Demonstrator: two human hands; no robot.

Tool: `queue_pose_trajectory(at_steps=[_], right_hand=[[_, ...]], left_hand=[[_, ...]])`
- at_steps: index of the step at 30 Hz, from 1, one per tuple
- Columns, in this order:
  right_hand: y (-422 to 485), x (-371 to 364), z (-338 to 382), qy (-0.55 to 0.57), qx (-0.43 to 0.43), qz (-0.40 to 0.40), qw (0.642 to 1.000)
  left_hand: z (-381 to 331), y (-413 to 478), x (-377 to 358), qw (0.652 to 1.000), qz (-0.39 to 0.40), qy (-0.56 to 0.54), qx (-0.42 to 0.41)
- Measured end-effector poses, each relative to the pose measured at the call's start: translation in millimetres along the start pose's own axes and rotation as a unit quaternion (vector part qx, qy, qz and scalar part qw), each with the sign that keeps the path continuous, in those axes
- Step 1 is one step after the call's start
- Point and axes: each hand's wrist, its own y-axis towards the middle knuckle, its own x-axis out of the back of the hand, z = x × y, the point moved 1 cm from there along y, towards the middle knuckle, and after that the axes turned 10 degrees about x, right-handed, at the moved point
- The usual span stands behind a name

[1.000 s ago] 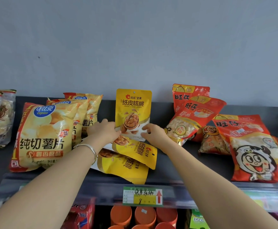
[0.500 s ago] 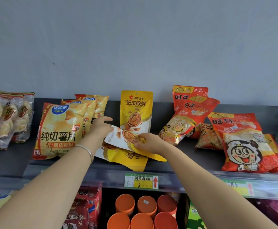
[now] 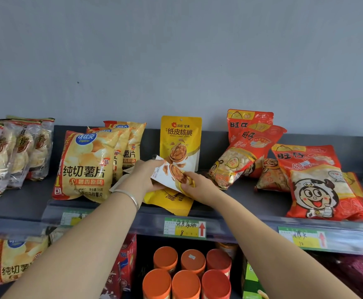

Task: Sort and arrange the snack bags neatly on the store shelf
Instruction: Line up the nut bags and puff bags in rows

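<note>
We grip a tilted yellow-and-white walnut pouch (image 3: pixel 165 176), print facing us: left hand (image 3: pixel 142 176) holds its white end, right hand (image 3: pixel 195 184) pinches the yellow part.

Both your bare forearms reach up and forward from the lower corners and converge toward the middle, so your hands end up close together. Your left hand (image 3: pixel 142 176), with a silver bangle (image 3: pixel 131 197) on its wrist, is turned back-up, its fingers curled round the left edge of a tilted walnut bag (image 3: pixel 167 172). Your right hand (image 3: pixel 198 184) is just beside it, pinching the same bag's lower right part between thumb and curled fingers.
</note>
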Motion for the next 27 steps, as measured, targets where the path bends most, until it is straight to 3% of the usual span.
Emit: queue_pose_trajectory(at_steps=[4,10,13,15,17,19,23,27], right_hand=[[-0.4,5.0,2.0,-0.005,0.026,-0.048,0.999],[4.7,12.4,18.5,-0.020,0.034,-0.235,0.971],[3.7,13.3,34.0,0.154,-0.017,-0.298,0.942],[6.1,14.2,44.3,0.338,-0.073,-0.286,0.894],[13.2,12.3,53.0,0.517,-0.106,-0.232,0.817],[22.9,9.6,54.5,0.579,-0.108,-0.219,0.778],[42.9,6.4,35.9,0.575,-0.143,-0.271,0.758],[59.9,7.2,10.6,0.513,-0.167,-0.327,0.776]], left_hand=[[0.9,-9.6,-1.8,0.997,-0.032,-0.008,-0.070],[-6.9,-19.4,-2.2,0.972,-0.008,-0.188,-0.140],[-6.0,-14.2,-1.9,0.952,0.014,-0.266,-0.150],[-3.1,-11.2,-5.5,0.942,0.039,-0.298,-0.150],[-0.1,-7.5,-11.5,0.947,0.056,-0.279,-0.150],[3.9,-5.7,-16.3,0.963,0.059,-0.218,-0.146],[4.5,7.8,-11.6,0.992,0.048,-0.033,-0.115],[-5.0,24.1,3.5,0.994,0.051,0.028,-0.088]])
